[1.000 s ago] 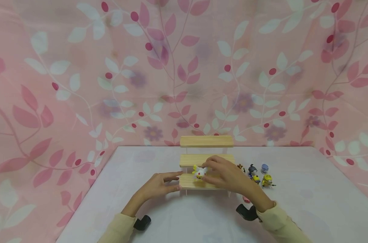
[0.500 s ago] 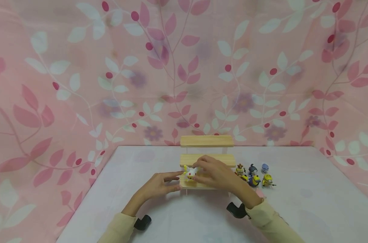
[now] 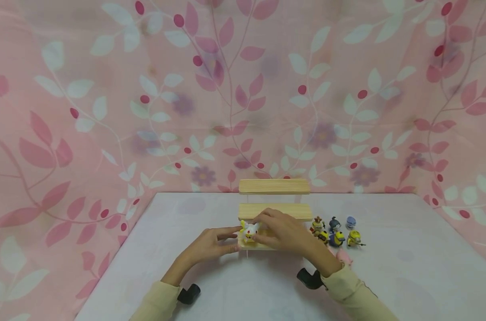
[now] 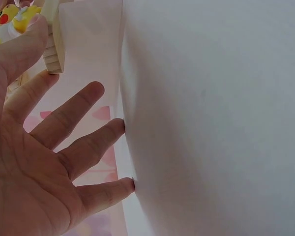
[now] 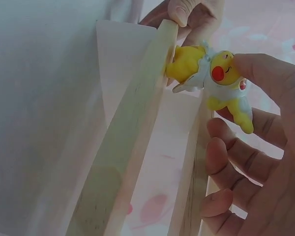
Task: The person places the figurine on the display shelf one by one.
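My right hand (image 3: 284, 232) pinches a small yellow figurine (image 5: 225, 73) with red cheeks and a white hooded costume, thumb at its head. The figurine is at the left end of the lowest board of a tiered wooden display stand (image 3: 275, 211) with clear side panels. In the right wrist view it is tilted, its yellow base against the board's face. My left hand (image 3: 212, 244) holds the left end of that same board (image 4: 54, 51) between thumb and index finger. Its other fingers are spread, with two fingertips touching the white table surface in the left wrist view.
Several small figurines (image 3: 336, 239) stand right of the display stand, among them yellow ones and a grey-and-black one. A pink item (image 3: 343, 257) lies near my right wrist. A pink leaf-patterned cloth (image 3: 243, 89) hangs behind the white table (image 3: 210, 294).
My right hand has moved left with the figurine, bringing it from nearer the board's middle to its left end. The left hand has stayed in place.
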{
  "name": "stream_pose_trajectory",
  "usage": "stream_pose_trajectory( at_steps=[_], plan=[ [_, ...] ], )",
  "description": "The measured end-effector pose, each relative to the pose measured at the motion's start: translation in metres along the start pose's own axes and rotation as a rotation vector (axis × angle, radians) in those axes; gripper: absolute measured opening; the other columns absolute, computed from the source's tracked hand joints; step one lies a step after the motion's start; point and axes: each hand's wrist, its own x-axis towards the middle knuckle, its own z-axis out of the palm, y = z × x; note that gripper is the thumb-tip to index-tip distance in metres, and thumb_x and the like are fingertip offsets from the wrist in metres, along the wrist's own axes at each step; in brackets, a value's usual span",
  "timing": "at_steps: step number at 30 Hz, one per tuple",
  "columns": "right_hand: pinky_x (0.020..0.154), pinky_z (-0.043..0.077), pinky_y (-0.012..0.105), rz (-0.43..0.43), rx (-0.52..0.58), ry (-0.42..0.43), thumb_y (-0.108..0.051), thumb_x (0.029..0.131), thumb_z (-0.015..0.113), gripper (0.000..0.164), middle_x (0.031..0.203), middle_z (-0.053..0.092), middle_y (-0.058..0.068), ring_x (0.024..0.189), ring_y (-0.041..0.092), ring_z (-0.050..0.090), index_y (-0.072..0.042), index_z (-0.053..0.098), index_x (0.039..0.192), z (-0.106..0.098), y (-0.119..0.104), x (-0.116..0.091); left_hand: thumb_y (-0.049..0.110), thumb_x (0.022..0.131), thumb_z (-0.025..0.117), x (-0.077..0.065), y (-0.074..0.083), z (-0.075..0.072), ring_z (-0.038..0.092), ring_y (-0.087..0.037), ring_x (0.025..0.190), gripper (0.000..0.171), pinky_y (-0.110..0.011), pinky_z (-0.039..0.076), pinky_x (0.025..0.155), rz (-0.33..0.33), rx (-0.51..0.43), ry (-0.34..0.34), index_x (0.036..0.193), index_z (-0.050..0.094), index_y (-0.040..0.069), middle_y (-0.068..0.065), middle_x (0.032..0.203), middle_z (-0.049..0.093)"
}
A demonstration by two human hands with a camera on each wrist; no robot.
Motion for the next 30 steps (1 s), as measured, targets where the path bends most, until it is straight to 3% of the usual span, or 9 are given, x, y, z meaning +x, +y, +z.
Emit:
stream_pose_trajectory(
  at_steps=[9, 23, 26, 30],
  plan=[
    [0.08, 0.05, 0.036, 0.04, 0.007, -0.014, -0.044, 0.092, 0.069, 0.039, 0.116, 0.062, -0.008, 0.098, 0.009, 0.06, -0.025, 0.062, 0.125, 0.002, 0.001, -0.003, 0.046, 0.089, 0.071, 0.001, -0.002, 0.003, 0.062, -0.03, 0.116, 0.06, -0.051, 0.047, 0.094, -0.018, 0.001, -0.002, 0.141, 0.057, 0.019, -0.006, 0.121, 0.069],
    [0.076, 0.051, 0.035, 0.079, -0.035, 0.054, -0.044, 0.088, 0.074, 0.051, 0.111, 0.062, -0.006, 0.096, 0.014, 0.063, -0.02, 0.061, 0.131, -0.007, -0.003, -0.009, 0.049, 0.089, 0.071, 0.001, -0.001, 0.002, 0.062, -0.027, 0.116, 0.061, -0.05, 0.047, 0.095, -0.034, 0.026, -0.001, 0.141, 0.057, 0.021, -0.003, 0.12, 0.069],
    [0.072, 0.051, 0.032, 0.082, -0.045, 0.069, -0.044, 0.088, 0.073, 0.051, 0.107, 0.063, -0.006, 0.091, 0.011, 0.063, -0.018, 0.061, 0.13, -0.011, -0.002, -0.013, 0.048, 0.089, 0.071, 0.001, -0.001, 0.001, 0.062, -0.029, 0.116, 0.06, -0.052, 0.046, 0.095, -0.034, 0.023, 0.003, 0.141, 0.057, 0.02, -0.005, 0.12, 0.069],
    [0.06, 0.046, 0.025, 0.115, -0.05, 0.074, -0.044, 0.088, 0.073, 0.049, 0.097, 0.06, -0.009, 0.072, 0.005, 0.054, -0.019, 0.062, 0.129, -0.016, -0.003, -0.018, 0.048, 0.088, 0.071, 0.0, -0.001, 0.001, 0.062, -0.027, 0.116, 0.061, -0.05, 0.046, 0.095, -0.046, 0.021, 0.001, 0.141, 0.057, 0.021, -0.003, 0.12, 0.069]
  ],
)
